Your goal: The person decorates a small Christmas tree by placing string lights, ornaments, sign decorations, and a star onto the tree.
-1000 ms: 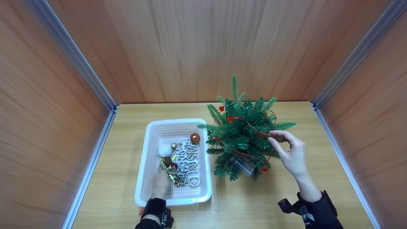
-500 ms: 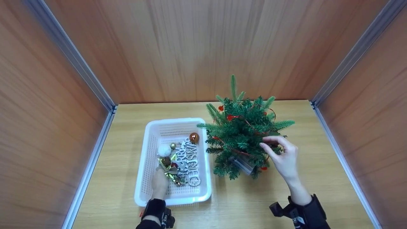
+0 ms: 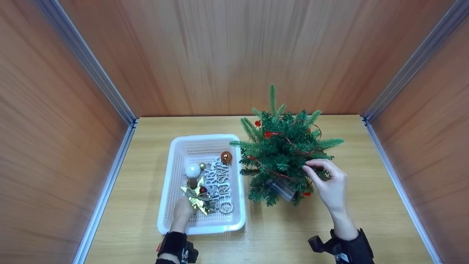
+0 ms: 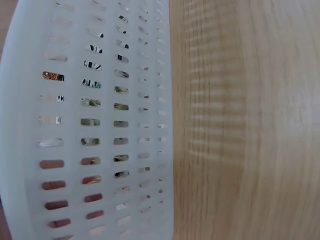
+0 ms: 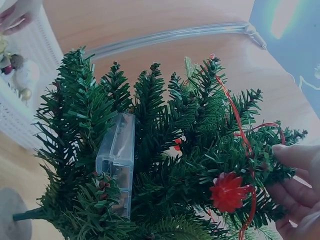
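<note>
My left hand (image 3: pixel 183 209) reaches into a white perforated basket (image 3: pixel 164 205), its fingertips mostly hidden behind a gold leafy ornament (image 3: pixel 198 201) that it grips. Only the basket's side fills most of the left wrist view. On the right, my right hand (image 3: pixel 331 181) pinches a branch (image 5: pixel 267 162) of a small artificial Christmas tree (image 3: pixel 280 150), thumb on top and fingers underneath. A red wire with red flower-shaped lights (image 5: pixel 229 192) winds through the tree. A clear plastic box (image 5: pixel 117 150) sits among the lower branches.
Also in the basket are silvery MERRY CHRISTMAS letters (image 3: pixel 223 183), a white ball (image 3: pixel 192 170), a copper ball (image 3: pixel 226 157) and a small gold ball (image 3: pixel 202 166). Wooden panels (image 3: pixel 234 58) enclose the table (image 3: pixel 267 242) at the back and sides.
My right hand has moved left and slightly down along the tree, away from a red piece of the light string. In the basket, the gold ornament has turned, its leaves showing more fully.
</note>
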Tool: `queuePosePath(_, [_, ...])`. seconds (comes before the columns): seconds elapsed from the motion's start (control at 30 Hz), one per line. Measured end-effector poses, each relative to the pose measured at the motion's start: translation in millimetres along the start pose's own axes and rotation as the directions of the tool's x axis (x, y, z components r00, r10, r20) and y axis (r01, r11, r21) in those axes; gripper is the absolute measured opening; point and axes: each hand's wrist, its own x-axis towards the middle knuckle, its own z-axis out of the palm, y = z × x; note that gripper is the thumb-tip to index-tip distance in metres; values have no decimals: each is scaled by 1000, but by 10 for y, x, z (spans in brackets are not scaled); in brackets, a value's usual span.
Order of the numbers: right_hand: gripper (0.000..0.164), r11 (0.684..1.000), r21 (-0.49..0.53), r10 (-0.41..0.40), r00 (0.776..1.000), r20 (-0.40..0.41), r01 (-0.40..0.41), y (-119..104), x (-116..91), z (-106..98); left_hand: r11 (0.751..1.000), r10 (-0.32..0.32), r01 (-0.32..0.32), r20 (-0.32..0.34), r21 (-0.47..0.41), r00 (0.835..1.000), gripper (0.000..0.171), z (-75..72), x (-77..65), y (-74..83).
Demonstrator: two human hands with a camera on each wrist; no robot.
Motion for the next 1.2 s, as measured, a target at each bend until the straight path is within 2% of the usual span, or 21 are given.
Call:
queuePosePath(0.13, [16, 1000, 8, 2, 1000, -1, -2, -8, -10, -7, 998, 34, -33, -19, 50, 999, 13, 27, 48, 84])
queuePosePath(0.23, [15, 1000, 12, 10, 1000, 1, -10, -15, -10, -13, 992, 63, -56, -54, 117, 997, 16, 71, 111, 179])
queuePosePath(0.4, [15, 1000, 13, 16, 1000, 2, -16, -20, -9, -9, 980, 103, -96, -32, 172, 994, 19, 186, 198, 286])
queuePosePath(0.57, [16, 1000, -3, 18, 1000, -7, -18, -26, -14, 12, 970, 143, -145, 25, 194, 989, 18, 273, 213, 305])
queuePosePath(0.7, [15, 1000, -3, 23, 1000, -11, -23, -29, -20, 24, 969, 156, -152, -8, 196, 988, 6, 281, 208, 284])
queuePosePath(0.77, [15, 1000, -3, 23, 1000, -14, -23, -31, -25, 26, 970, 155, -145, -38, 198, 987, 7, 269, 193, 276])
queuePosePath(0.83, [15, 1000, -4, 21, 1000, -17, -21, -32, -31, 29, 977, 134, -121, -62, 174, 989, 4, 241, 160, 284])
queuePosePath(0.93, [15, 1000, 0, 20, 1000, -22, -20, -33, -38, 33, 986, 121, -102, -146, 132, 982, 23, 160, 78, 320])
queuePosePath(1.0, [15, 1000, 5, 19, 999, -27, -19, -35, -40, 35, 991, 117, -103, -181, 85, 976, 24, 67, -1, 364])
queuePosePath(1.1, [15, 1000, 3, 7, 999, -51, -7, -38, -43, 37, 989, 146, -151, -221, -5, 964, 11, -112, -152, 463])
queuePosePath(1.13, [15, 1000, -5, 1, 998, -61, -1, -41, -46, 38, 983, 167, -181, -237, -40, 957, 5, -173, -211, 504])
queuePosePath(1.2, [15, 1000, -24, -12, 996, -83, 10, -52, -49, 39, 962, 200, -241, -266, -131, 943, 8, -293, -338, 603])
